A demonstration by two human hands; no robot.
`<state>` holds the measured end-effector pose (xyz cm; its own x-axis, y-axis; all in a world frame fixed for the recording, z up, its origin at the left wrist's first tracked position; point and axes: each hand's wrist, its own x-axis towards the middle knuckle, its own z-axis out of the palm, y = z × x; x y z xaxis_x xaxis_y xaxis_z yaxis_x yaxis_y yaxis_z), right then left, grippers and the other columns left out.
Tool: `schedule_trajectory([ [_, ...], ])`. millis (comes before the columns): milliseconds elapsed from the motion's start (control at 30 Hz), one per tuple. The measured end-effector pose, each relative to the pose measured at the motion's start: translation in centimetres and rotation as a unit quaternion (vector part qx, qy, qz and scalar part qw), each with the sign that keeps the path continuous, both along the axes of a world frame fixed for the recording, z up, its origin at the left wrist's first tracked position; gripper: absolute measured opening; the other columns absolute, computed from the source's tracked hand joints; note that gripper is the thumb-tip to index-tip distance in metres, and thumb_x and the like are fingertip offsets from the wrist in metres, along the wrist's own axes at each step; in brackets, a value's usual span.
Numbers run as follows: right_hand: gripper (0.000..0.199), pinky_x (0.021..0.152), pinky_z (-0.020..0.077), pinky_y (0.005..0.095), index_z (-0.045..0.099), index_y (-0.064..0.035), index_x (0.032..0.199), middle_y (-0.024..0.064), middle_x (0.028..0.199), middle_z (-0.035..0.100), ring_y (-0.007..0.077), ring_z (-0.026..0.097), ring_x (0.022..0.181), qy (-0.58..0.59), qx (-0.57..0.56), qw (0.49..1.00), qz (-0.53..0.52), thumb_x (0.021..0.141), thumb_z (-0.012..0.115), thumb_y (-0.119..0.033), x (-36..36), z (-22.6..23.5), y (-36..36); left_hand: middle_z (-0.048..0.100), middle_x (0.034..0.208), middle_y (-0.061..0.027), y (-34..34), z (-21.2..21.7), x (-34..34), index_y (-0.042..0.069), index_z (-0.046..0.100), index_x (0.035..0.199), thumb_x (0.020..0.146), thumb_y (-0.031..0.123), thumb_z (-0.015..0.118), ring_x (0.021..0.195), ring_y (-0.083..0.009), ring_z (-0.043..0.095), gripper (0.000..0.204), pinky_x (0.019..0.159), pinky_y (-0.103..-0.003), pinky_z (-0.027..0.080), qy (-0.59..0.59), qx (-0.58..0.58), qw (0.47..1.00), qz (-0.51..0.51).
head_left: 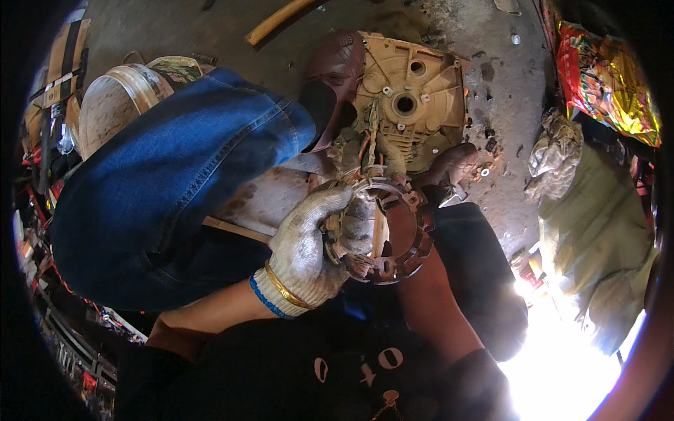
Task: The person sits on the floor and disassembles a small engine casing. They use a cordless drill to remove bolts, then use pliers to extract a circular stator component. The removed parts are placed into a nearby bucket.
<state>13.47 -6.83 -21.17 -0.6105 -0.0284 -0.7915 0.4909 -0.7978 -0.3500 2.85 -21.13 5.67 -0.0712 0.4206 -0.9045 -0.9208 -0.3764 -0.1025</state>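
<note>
My left hand (306, 245), in a soiled off-white knit work glove with a blue cuff edge, is closed on the left side of a dark, ring-shaped metal part (414, 256). The ring has lugs around its rim, with wires and fittings at its upper left. My bare right forearm (437, 298) reaches up behind the ring. The ring and its fittings mostly hide my right hand, so its grip is unclear. Beyond the ring, a dusty tan cast-metal housing (379, 67) with ribs and a round centre hole lies on the floor.
Brown shoes (337, 59) flank the housing. A whitish bucket (105, 109) stands at left, and a wooden handle (277, 21) lies at the far edge. At right are a crumpled cloth (554, 154), a colourful packet (604, 77) and an olive cover (590, 224). Small hardware lies on the floor (516, 105).
</note>
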Motion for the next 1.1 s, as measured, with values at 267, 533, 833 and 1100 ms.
schedule_trajectory([
  [267, 0.037, 0.089, 0.0540, 0.0345, 0.056, 0.0020, 0.129, 0.0126, 0.120, 0.066, 0.0232, 0.065, 0.105, -0.040, -0.085, 0.992, -0.089, 0.100, 0.050, -0.020, -0.5, 2.4, -1.4, 0.068, 0.092, -0.0079, -0.7, 0.5, -0.4, 0.005, 0.064, 0.110, 0.093, 0.020, 0.060, 0.076, -0.0168, 0.067, 0.023, 0.060, -0.027, 0.054, -0.020, -0.046, 0.998, 0.044],
  [533, 0.036, 0.085, 0.0574, 0.0366, 0.058, 0.0011, 0.126, 0.0127, 0.115, 0.068, 0.0259, 0.068, 0.099, -0.085, -0.070, 0.994, -0.001, 0.098, 0.053, -0.021, -5.8, 9.8, 2.4, 0.066, 0.089, -0.0039, -0.9, 0.8, -1.3, 0.010, 0.062, 0.112, 0.093, 0.022, 0.061, 0.074, -0.0140, 0.064, 0.022, 0.062, -0.027, 0.052, -0.017, 0.009, 0.998, 0.060],
  [833, 0.028, 0.047, 0.0541, 0.0320, 0.064, -0.0036, 0.096, 0.0091, 0.078, 0.070, 0.0194, 0.067, 0.057, -0.201, -0.127, 0.914, 0.330, 0.099, 0.050, -0.027, -14.0, 14.9, 7.3, 0.062, 0.071, -0.0009, -0.5, 1.0, -1.4, 0.010, 0.063, 0.093, 0.097, 0.024, 0.058, 0.056, -0.0125, 0.058, 0.016, 0.047, -0.026, 0.046, -0.037, -0.041, 0.998, 0.032],
  [1100, 0.033, 0.069, 0.0584, 0.0363, 0.061, -0.0016, 0.119, 0.0125, 0.104, 0.068, 0.0214, 0.068, 0.085, -0.101, -0.042, 0.983, 0.149, 0.095, 0.060, -0.024, -5.7, 10.9, 4.8, 0.066, 0.085, -0.0012, -1.1, 1.1, -0.1, 0.009, 0.064, 0.107, 0.096, 0.018, 0.061, 0.071, -0.0102, 0.064, 0.015, 0.060, -0.026, 0.054, -0.024, 0.115, 0.987, 0.111],
])
